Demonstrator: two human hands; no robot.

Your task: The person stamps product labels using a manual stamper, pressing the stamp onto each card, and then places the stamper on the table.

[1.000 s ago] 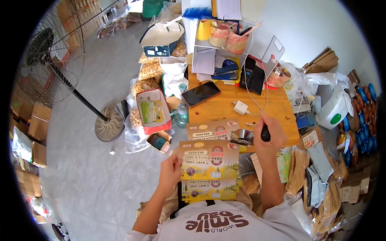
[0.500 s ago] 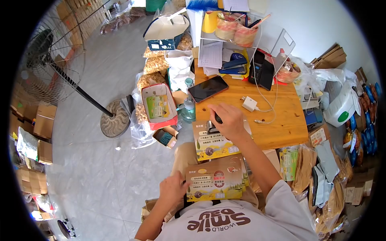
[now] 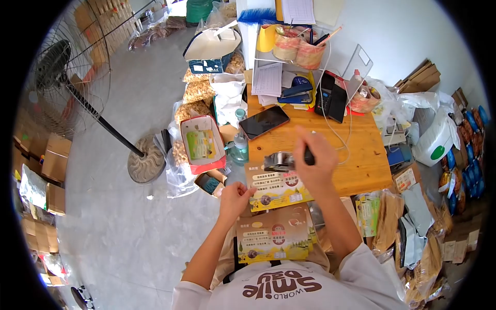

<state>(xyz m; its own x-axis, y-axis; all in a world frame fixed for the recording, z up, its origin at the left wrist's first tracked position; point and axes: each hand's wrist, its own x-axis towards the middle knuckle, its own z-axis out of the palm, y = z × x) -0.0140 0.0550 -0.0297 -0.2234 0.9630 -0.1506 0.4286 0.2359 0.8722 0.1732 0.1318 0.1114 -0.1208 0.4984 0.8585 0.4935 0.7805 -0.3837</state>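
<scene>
My right hand (image 3: 316, 159) grips the black handle of a metal hand stamp (image 3: 279, 161), tilted above a printed packaging sheet (image 3: 274, 187). That yellow and brown sheet lies at the table's front edge. At its left edge, my left hand (image 3: 236, 199) has its thumb and fingers closed, apparently pinching the edge. A stack of matching printed sheets (image 3: 271, 235) rests on my lap, just below.
The wooden table (image 3: 361, 170) also bears a phone (image 3: 265, 122), a blue stapler (image 3: 297, 90) and a white cable. A bottle (image 3: 239, 147) and an open box (image 3: 202, 142) stand left of it. A fan (image 3: 93, 108) stands farther left.
My left hand has moved up from beside the lap stack to the sheet on the table. My right hand has shifted right and the stamp is now tilted, its metal end facing left.
</scene>
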